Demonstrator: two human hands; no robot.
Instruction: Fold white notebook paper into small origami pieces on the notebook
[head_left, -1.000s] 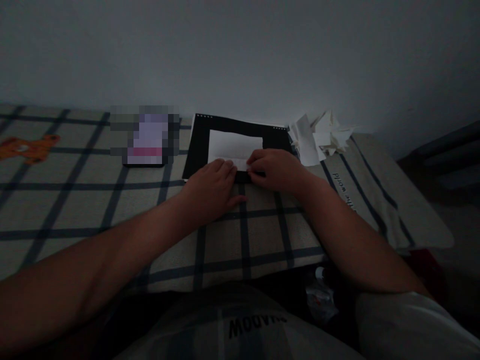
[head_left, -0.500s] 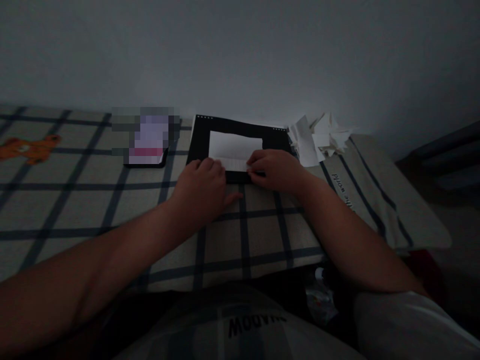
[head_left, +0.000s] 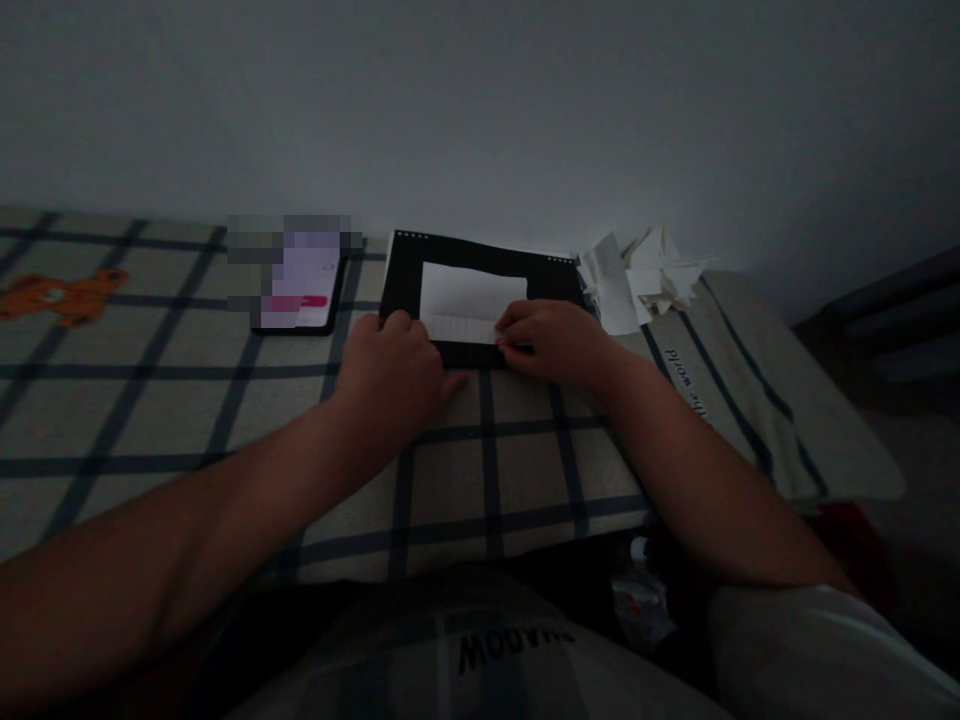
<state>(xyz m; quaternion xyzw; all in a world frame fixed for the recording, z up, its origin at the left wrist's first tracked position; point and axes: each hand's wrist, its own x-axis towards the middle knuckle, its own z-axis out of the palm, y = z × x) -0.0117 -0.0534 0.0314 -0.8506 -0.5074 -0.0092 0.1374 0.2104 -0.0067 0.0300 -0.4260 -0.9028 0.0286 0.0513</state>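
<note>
Paper: white sheet of paper lies flat on a black pad, with a narrow strip along its near edge turned up and over; it sits just beyond both hands, between their fingertips.
Left hand: left hand rests knuckles-up, fingers curled down onto the near left corner of the fold; it presses there and clasps nothing.
Right hand: right hand pinches the folded strip at its right end with thumb and fingertips, so it is closed on the paper's edge.
Long axis: the sheet runs from the left hand across to the right hand, its long sides parallel to the wall behind; the crease follows that same line.
Facing: the folded lip opens away from the hands, toward the wall.
Risk, skew: in my judgement, if one hand pushes harder than the other the sheet could slide on the smooth black pad and the crease would run crooked.
Risk, light: the room is dim, so misaligned edges may go unnoticed.
Around: smartphone lies just beyond the left hand; heap of folded paper pieces sits beyond the right hand; all rests on a checked cloth.
</note>
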